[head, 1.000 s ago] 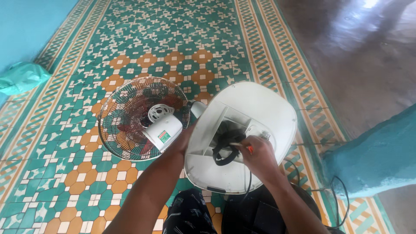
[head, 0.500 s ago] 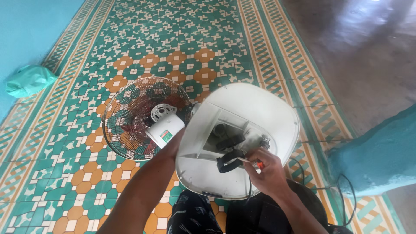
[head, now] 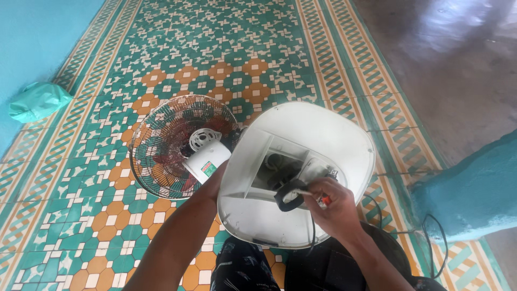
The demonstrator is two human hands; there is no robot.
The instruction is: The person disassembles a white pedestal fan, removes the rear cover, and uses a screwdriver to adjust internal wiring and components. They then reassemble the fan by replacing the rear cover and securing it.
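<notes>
From the head camera: the white fan base [head: 318, 140] is tipped up, its underside facing the person, near centre over the patterned tile floor [head: 215, 48]. The right hand [head: 336, 207] curls in from the near right, its grip pinching a black coiled cord [head: 289, 195] at the base's open recess, a red bit showing between the fingers. The left arm reaches forward to the base's left edge; the left hand [head: 215, 180] is mostly hidden, so its grip can't be told. The wire fan cage [head: 161, 143] and white motor housing [head: 207, 161] lie just left.
</notes>
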